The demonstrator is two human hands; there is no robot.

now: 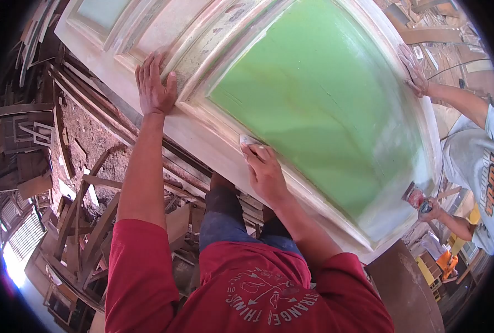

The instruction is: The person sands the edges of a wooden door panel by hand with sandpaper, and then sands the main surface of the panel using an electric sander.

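A large panelled wooden door [219, 130] lies in front of me, with pale raised mouldings and a broad green panel [313, 105]. My left hand [156, 89] rests open on the frame at the door's near left, fingers spread, beside a moulding. My right hand [264, 169] is closed, its fingertips pinching a small whitish folded piece of what looks like sandpaper [249, 140]. That piece is against the moulding along the near edge of the green panel. Most of it is hidden under the fingers.
On the right, a co-worker in a light shirt [469, 161] has one hand [416, 72] on the door's far edge. The other holds a reddish hand tool [414, 196] at the door's corner. Scrap wood [86, 222] is piled to my left. A brown board [405, 283] stands at lower right.
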